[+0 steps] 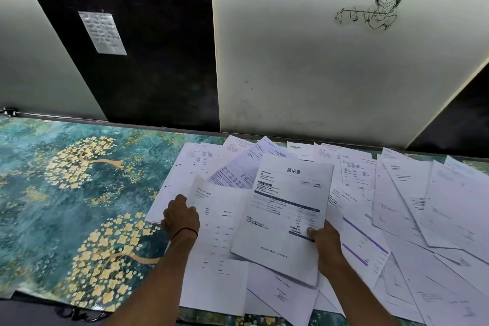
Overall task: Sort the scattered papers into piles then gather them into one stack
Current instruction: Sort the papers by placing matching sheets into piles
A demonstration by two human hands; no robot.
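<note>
Teal cloth (66, 193) printed with golden blossom trees covers the table (79, 116) beneath a wall (317, 74) of pale and dark panels. Loose printed papers (397, 206) lie fanned and overlapping across the right half, from near edge to far. A person leans over them with both arms reaching in. Right hand (326, 243) pinches a Japanese-headed invoice (285, 206) at its near right corner, thumb on top, with the sheet raised above the heap. Left hand (181, 216), a black band (185, 231) at the wrist, curls its fingers round the lifted left edge of a second sheet (219, 219) on the heap's left side. No sorted piles are visible yet. Single sheets like these look light, limp and slick against one another. They are best taken by an edge or corner, and would likely slide or crease if dragged from the middle.
</note>
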